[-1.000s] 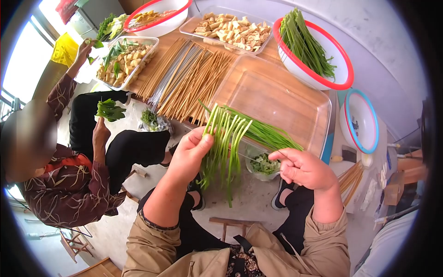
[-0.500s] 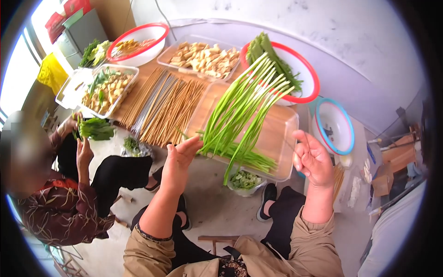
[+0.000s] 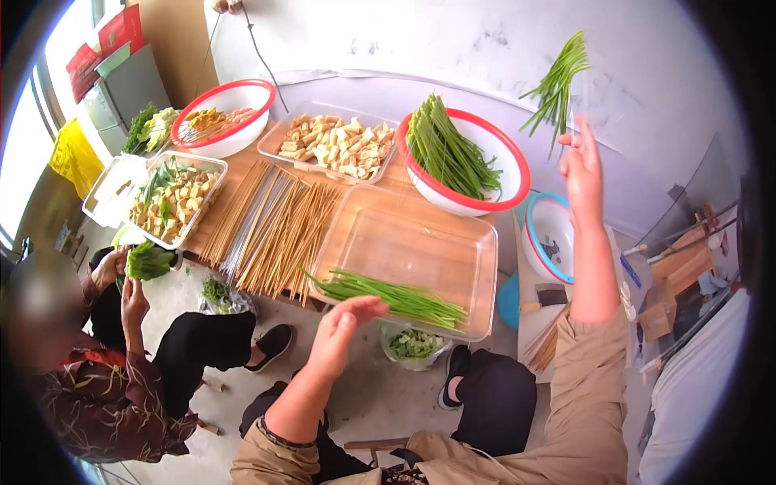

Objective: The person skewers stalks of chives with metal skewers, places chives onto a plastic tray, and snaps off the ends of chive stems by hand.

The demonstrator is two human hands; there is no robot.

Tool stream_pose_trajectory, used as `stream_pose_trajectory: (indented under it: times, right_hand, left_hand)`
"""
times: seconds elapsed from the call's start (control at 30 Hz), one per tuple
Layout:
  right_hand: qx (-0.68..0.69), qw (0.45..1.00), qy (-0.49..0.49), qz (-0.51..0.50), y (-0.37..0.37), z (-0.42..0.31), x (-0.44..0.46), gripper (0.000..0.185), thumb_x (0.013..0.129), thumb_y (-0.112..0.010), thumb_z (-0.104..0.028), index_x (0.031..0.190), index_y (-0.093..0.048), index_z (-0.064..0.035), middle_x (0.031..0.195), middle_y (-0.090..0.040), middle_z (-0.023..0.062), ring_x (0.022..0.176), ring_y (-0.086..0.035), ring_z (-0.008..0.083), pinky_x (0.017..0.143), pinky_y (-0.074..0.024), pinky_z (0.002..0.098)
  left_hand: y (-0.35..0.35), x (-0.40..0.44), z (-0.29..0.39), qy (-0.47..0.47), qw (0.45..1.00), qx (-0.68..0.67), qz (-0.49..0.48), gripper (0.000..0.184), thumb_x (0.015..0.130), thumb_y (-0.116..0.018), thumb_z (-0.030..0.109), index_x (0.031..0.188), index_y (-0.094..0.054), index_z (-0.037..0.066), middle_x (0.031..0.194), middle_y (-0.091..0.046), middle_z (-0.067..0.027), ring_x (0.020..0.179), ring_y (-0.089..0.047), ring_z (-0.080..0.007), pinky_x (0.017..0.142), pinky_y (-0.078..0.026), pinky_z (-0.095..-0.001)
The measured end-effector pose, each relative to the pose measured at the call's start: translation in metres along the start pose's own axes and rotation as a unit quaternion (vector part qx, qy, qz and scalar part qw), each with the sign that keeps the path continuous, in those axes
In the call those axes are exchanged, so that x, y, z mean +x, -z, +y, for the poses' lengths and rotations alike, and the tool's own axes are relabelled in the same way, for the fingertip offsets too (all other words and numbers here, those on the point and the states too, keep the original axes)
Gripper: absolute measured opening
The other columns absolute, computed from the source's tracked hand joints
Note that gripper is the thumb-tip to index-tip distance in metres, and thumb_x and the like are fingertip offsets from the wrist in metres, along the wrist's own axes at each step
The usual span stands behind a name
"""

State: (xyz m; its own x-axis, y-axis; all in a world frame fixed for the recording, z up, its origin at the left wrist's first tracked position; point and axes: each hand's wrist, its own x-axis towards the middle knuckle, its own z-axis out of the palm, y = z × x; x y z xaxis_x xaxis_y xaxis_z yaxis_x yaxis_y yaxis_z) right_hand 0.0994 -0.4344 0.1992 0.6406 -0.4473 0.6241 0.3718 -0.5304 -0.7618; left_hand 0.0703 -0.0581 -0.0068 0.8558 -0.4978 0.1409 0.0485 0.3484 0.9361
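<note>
My right hand [image 3: 584, 171] is raised at the upper right, its fingers closed at the base of a bunch of green garlic chives [image 3: 558, 87]. A faint thin line, like a skewer, runs between hand and bunch. My left hand [image 3: 343, 333] is at the near edge of a clear plastic tray [image 3: 404, 222], fingers stretched out with nothing visible in them. Close to those fingertips, more loose chives [image 3: 396, 299] lie along the tray's near side.
Bamboo skewers [image 3: 279, 234] cover the table's middle, beside tubs of cut tofu pieces [image 3: 335, 145] and cubes [image 3: 170, 210]. A red-rimmed basin [image 3: 517, 162] holds more chives. A co-worker [image 3: 121, 364] handles leafy greens at the left. A blue-rimmed basin [image 3: 531, 234] stands right.
My right hand has swung up and to the right with the bunch of chives, away from the tray. My left hand has come down slightly to the tray's near edge. The view has shifted.
</note>
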Motion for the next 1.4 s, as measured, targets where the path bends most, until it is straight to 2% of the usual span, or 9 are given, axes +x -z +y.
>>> stream_pose_trajectory:
  times: [0.1, 0.23, 0.4, 0.5, 0.7, 0.9, 1.03, 1.1, 1.4]
  right_hand:
    - [-0.122, 0.993, 0.004, 0.008, -0.030, 0.074, 0.032, 0.051, 0.096, -0.044, -0.009, 0.146, -0.035, -0.0096, 0.106, -0.052, 0.0057, 0.070, -0.043, 0.0088, 0.066, -0.0412, 0.0203]
    - [-0.289, 0.951, 0.104, 0.035, -0.102, 0.188, 0.050, 0.046, 0.094, -0.047, -0.011, 0.140, -0.040, -0.0064, 0.114, -0.056, 0.0241, 0.099, -0.058, 0.0370, 0.089, -0.0450, 0.0436]
    - [-0.187, 0.970, -0.144, -0.061, -0.181, 0.196, 0.030, 0.042, 0.093, -0.043, -0.013, 0.134, -0.049, -0.0064, 0.118, -0.056, 0.0271, 0.111, -0.055, 0.0400, 0.094, -0.0438, 0.0439]
    - [-0.222, 0.966, -0.118, -0.063, -0.201, 0.216, 0.032, 0.043, 0.093, -0.043, -0.013, 0.135, -0.049, -0.0066, 0.114, -0.059, 0.0261, 0.108, -0.057, 0.0383, 0.093, -0.0446, 0.0424]
    - [-0.176, 0.959, -0.183, -0.127, -0.199, 0.199, 0.038, 0.049, 0.093, -0.048, -0.022, 0.139, -0.044, -0.0059, 0.121, -0.056, 0.0261, 0.111, -0.056, 0.0371, 0.095, -0.0436, 0.0416]
    - [-0.243, 0.961, -0.063, -0.118, -0.173, 0.198, 0.022, 0.061, 0.093, -0.051, -0.047, 0.134, -0.049, -0.0022, 0.131, -0.051, 0.0252, 0.124, -0.047, 0.0362, 0.105, -0.0356, 0.0418]
    - [-0.170, 0.981, 0.050, -0.085, -0.152, 0.172, -0.004, 0.046, 0.096, -0.054, -0.030, 0.130, -0.051, -0.0003, 0.131, -0.051, 0.0192, 0.123, -0.047, 0.0323, 0.102, -0.0381, 0.0395]
    - [-0.051, 0.991, -0.005, -0.125, -0.142, 0.114, -0.037, 0.043, 0.095, -0.055, -0.026, 0.129, -0.051, -0.0004, 0.132, -0.049, 0.0165, 0.123, -0.046, 0.0302, 0.101, -0.0385, 0.0393]
    - [-0.168, 0.926, 0.153, -0.302, -0.081, 0.018, -0.217, 0.030, 0.093, -0.054, -0.020, 0.113, -0.058, 0.0013, 0.121, -0.055, 0.0187, 0.113, -0.053, 0.0340, 0.094, -0.0429, 0.0406]
  left_hand:
    - [-0.005, 0.005, 0.000, -0.050, 0.985, 0.164, -0.032, 0.064, 0.090, -0.050, 0.055, 0.116, -0.058, -0.003, 0.111, -0.066, -0.0146, 0.107, -0.061, -0.0239, 0.096, -0.044, -0.0390]
    - [-0.025, 0.021, 0.020, -0.233, 0.867, 0.417, -0.143, 0.044, 0.076, -0.071, 0.034, 0.106, -0.063, 0.003, 0.097, -0.065, -0.0143, 0.089, -0.063, -0.0314, 0.078, -0.051, -0.0381]
    - [-0.029, 0.034, -0.001, -0.302, 0.814, 0.450, -0.208, 0.042, 0.076, -0.072, 0.036, 0.099, -0.063, 0.002, 0.096, -0.065, -0.0111, 0.089, -0.064, -0.0275, 0.076, -0.052, -0.0365]
    - [-0.021, 0.039, 0.001, -0.306, 0.811, 0.455, -0.207, 0.040, 0.076, -0.073, 0.036, 0.097, -0.064, 0.002, 0.095, -0.064, -0.0107, 0.091, -0.064, -0.0271, 0.077, -0.053, -0.0358]
    - [-0.015, 0.052, 0.005, -0.322, 0.830, 0.423, -0.171, 0.039, 0.076, -0.072, 0.036, 0.095, -0.064, 0.002, 0.094, -0.065, -0.0102, 0.091, -0.064, -0.0269, 0.075, -0.053, -0.0363]
    - [-0.021, 0.044, 0.003, -0.330, 0.814, 0.445, -0.175, 0.039, 0.077, -0.072, 0.037, 0.092, -0.065, 0.001, 0.094, -0.064, -0.0111, 0.090, -0.063, -0.0280, 0.076, -0.053, -0.0378]
    - [-0.022, 0.031, 0.006, -0.320, 0.823, 0.439, -0.165, 0.040, 0.077, -0.070, 0.037, 0.093, -0.063, 0.001, 0.092, -0.062, -0.0124, 0.089, -0.063, -0.0294, 0.079, -0.052, -0.0397]
    - [-0.025, 0.023, 0.006, -0.338, 0.815, 0.438, -0.174, 0.039, 0.077, -0.070, 0.035, 0.095, -0.062, 0.001, 0.092, -0.062, -0.0132, 0.089, -0.062, -0.0292, 0.080, -0.051, -0.0392]
    - [-0.024, -0.018, -0.007, -0.342, 0.766, 0.508, -0.194, 0.013, 0.070, -0.063, 0.016, 0.073, -0.054, 0.008, 0.066, -0.054, -0.0042, 0.062, -0.057, -0.0224, 0.054, -0.048, -0.0359]
